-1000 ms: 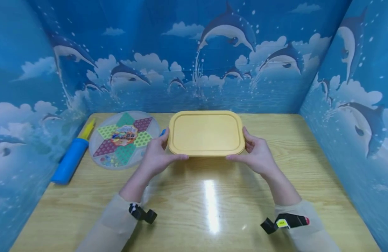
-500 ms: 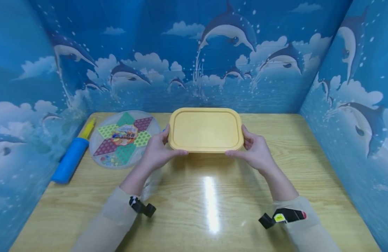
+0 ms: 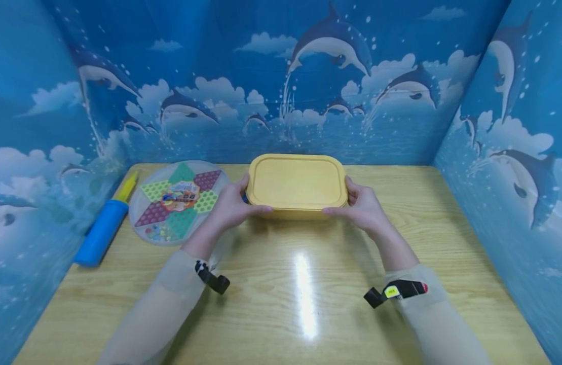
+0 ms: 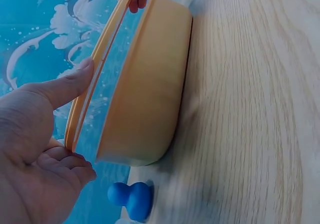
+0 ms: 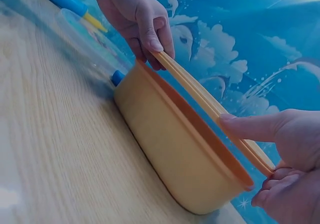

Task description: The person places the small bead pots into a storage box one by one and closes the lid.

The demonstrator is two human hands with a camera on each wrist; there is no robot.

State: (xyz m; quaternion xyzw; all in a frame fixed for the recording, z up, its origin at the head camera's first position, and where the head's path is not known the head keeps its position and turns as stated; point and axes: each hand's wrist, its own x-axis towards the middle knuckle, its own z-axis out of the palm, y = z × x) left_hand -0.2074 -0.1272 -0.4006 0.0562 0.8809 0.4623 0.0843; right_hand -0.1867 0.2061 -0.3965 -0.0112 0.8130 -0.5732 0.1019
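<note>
Both hands carry a yellow rounded rectangular lid [image 3: 296, 181], gripping it at its two short ends. My left hand [image 3: 232, 205] pinches the left end, its thumb on the near edge and its fingers beneath. At the right end, my right hand [image 3: 364, 207] holds on the same way. Under the lid a matching yellow box [image 4: 145, 83] stands on the wooden table. Both wrist views show a gap between the lid [image 5: 215, 108] and the rim of the box [image 5: 175, 139]. The lid hides the inside of the box in the head view.
A round Chinese checkers board [image 3: 180, 203] in clear packaging lies left of the hands. Farther left is a blue pump [image 3: 103, 230] with a yellow end. A small blue rounded object [image 4: 134, 199] sits beside the box. Dolphin-printed blue curtains [image 3: 281, 91] enclose the table.
Both hands have moved the lid away from me and lowered it toward the box. The front wall of the box now shows below the lid's near edge.
</note>
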